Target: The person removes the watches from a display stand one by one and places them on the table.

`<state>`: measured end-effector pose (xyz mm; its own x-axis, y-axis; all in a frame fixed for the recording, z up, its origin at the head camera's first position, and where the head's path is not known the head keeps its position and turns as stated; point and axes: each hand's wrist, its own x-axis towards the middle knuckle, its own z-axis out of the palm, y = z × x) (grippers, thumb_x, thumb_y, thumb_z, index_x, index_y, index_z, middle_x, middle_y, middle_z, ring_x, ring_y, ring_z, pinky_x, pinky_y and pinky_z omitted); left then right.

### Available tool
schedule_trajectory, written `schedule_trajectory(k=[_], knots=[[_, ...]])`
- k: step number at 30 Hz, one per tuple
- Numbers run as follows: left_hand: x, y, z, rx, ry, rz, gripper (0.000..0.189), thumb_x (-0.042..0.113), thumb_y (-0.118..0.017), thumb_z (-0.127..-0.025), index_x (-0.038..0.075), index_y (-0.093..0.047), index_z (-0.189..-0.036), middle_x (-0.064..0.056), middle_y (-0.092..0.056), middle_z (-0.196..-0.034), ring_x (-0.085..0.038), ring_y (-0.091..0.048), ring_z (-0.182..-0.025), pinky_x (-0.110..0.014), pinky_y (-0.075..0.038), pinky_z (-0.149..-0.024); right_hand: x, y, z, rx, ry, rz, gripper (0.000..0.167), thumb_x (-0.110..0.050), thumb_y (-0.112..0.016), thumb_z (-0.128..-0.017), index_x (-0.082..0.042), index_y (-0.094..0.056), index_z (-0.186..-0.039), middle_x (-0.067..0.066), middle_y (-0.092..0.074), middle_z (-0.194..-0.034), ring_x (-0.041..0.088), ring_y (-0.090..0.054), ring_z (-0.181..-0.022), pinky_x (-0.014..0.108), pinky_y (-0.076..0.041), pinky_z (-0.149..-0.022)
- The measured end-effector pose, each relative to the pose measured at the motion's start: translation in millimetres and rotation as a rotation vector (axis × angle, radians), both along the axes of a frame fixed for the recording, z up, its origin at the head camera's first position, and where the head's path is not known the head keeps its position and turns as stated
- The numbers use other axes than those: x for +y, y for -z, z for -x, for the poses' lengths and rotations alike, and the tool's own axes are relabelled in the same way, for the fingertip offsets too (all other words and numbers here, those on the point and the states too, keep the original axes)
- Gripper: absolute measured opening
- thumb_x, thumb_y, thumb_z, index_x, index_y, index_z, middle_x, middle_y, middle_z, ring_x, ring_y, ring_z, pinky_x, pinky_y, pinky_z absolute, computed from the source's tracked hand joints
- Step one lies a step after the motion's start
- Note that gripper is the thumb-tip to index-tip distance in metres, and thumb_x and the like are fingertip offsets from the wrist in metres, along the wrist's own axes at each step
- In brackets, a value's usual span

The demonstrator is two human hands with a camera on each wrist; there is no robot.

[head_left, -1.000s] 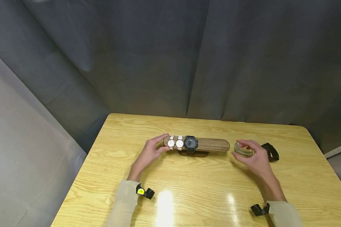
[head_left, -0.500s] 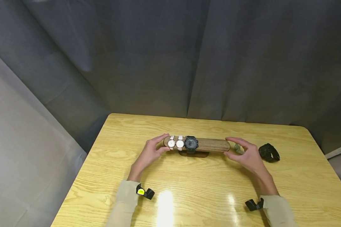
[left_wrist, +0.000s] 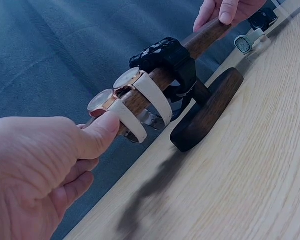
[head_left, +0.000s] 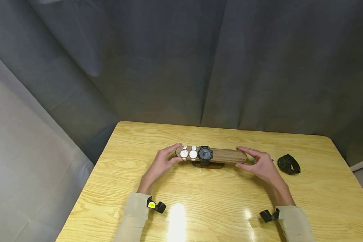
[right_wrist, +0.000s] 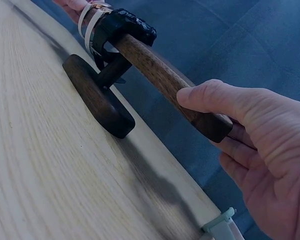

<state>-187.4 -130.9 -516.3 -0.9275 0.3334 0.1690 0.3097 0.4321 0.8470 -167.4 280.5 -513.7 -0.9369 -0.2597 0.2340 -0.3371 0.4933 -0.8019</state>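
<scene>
the brown wooden watch stand with a rounded bar (head_left: 230, 155) is between my hands, short of the middle of the far edge of the desk (head_left: 115, 188). two round, white-strapped, rose-gold watches (head_left: 193, 154) and a chunky black digital watch (head_left: 205, 153) sit around its left part. a second ago my right hand (head_left: 264, 166) held the pale green-cased watch (left_wrist: 244, 44); now that lies just beyond the bar's right end, and i'd judge the stand better steadied. that hand pinches the right end, my left hand (head_left: 159, 165) the left; both forearms angle inward.
</scene>
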Motion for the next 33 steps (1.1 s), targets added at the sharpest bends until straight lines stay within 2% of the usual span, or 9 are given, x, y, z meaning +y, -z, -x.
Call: schedule_trajectory(k=[3, 9, 12, 16, 20, 23, 25, 30, 33], knots=[[0.9, 0.4, -1.5, 0.007, 0.001, 0.003, 0.063, 0.016, -0.078, -0.092, 0.009, -0.056, -0.150, -0.010, -0.053, -0.155, -0.029, -0.049, -0.145, -0.042, -0.039, -0.119, 0.1, 0.4, 0.4, -0.005, -0.021, 0.034, 0.064, -0.013, -0.090, -0.084, -0.014, -0.066, -0.143, 0.012, -0.066, -0.141, -0.011, -0.050, -0.129, 0.008, -0.041, -0.104], [0.3, -1.2, -4.8, 0.012, -0.003, 0.030, 0.064, 0.016, -0.079, -0.092, 0.012, -0.055, -0.152, -0.011, -0.053, -0.155, -0.030, -0.049, -0.145, -0.043, -0.039, -0.119, -1.9, 2.0, -1.5, -0.013, -0.035, 0.068, 0.063, -0.009, -0.089, -0.084, -0.011, -0.065, -0.142, 0.015, -0.066, -0.141, -0.009, -0.052, -0.130, 0.010, -0.042, -0.107], [-0.8, -2.7, -7.5, 0.014, -0.022, 0.051, 0.065, 0.017, -0.079, -0.093, 0.011, -0.054, -0.152, -0.012, -0.054, -0.154, -0.031, -0.049, -0.144, -0.045, -0.038, -0.120, -3.5, 3.2, -1.8, -0.014, -0.033, 0.070, 0.063, -0.010, -0.089, -0.084, -0.012, -0.065, -0.143, 0.014, -0.066, -0.141, -0.008, -0.052, -0.130, 0.011, -0.042, -0.108], [-2.8, -5.8, -11.1, 0.023, -0.057, 0.096, 0.066, 0.026, -0.080, -0.092, 0.011, -0.055, -0.151, -0.012, -0.054, -0.154, -0.035, -0.057, -0.134, -0.048, -0.045, -0.115, -5.5, 5.1, -0.4, -0.013, -0.033, 0.077, 0.062, -0.011, -0.088, -0.085, -0.013, -0.065, -0.143, 0.013, -0.066, -0.141, -0.007, -0.052, -0.131, 0.012, -0.042, -0.108], [-3.1, -7.9, -15.2, 0.058, -0.092, 0.128, 0.066, 0.031, -0.082, -0.090, 0.011, -0.058, -0.149, -0.009, -0.058, -0.150, -0.031, -0.057, -0.134, -0.047, -0.046, -0.114, -6.4, 5.9, 0.0, -0.022, -0.029, 0.072, 0.061, -0.012, -0.088, -0.085, -0.013, -0.066, -0.142, 0.013, -0.066, -0.141, -0.007, -0.052, -0.131, 0.011, -0.042, -0.107], [-1.7, -7.8, -18.5, 0.107, -0.122, 0.128, 0.063, 0.030, -0.084, -0.089, 0.011, -0.062, -0.145, -0.005, -0.061, -0.142, -0.026, -0.054, -0.136, -0.044, -0.044, -0.116, -7.1, 4.9, -0.3, -0.040, -0.020, 0.063, 0.061, -0.015, -0.089, -0.085, -0.014, -0.066, -0.142, 0.011, -0.066, -0.141, -0.008, -0.051, -0.131, 0.011, -0.042, -0.107], [-0.6, -6.9, -20.5, 0.149, -0.143, 0.132, 0.063, 0.030, -0.086, -0.088, 0.011, -0.063, -0.144, -0.001, -0.061, -0.135, -0.023, -0.054, -0.132, -0.042, -0.045, -0.115, -7.8, 4.0, -0.4, -0.051, -0.015, 0.062, 0.061, -0.017, -0.089, -0.086, -0.014, -0.066, -0.142, 0.011, -0.066, -0.142, -0.008, -0.050, -0.131, 0.010, -0.042, -0.106], [3.3, -3.7, -23.1, 0.250, -0.173, 0.125, 0.061, 0.032, -0.087, -0.087, 0.009, -0.066, -0.140, -0.001, -0.057, -0.121, -0.019, -0.055, -0.117, -0.044, -0.056, -0.098, -7.5, 5.0, -1.0, -0.051, -0.011, 0.072, 0.060, -0.016, -0.088, -0.086, -0.015, -0.066, -0.142, 0.011, -0.066, -0.142, -0.009, -0.050, -0.131, 0.008, -0.041, -0.105], [6.0, -3.0, -23.5, 0.289, -0.186, 0.110, 0.057, 0.031, -0.088, -0.086, 0.008, -0.069, -0.135, -0.006, -0.058, -0.115, -0.023, -0.057, -0.107, -0.047, -0.058, -0.084, -6.7, 5.9, -1.7, -0.047, -0.010, 0.072, 0.060, -0.016, -0.088, -0.086, -0.015, -0.066, -0.142, 0.011, -0.066, -0.142, -0.006, -0.051, -0.132, 0.008, -0.041, -0.105]])
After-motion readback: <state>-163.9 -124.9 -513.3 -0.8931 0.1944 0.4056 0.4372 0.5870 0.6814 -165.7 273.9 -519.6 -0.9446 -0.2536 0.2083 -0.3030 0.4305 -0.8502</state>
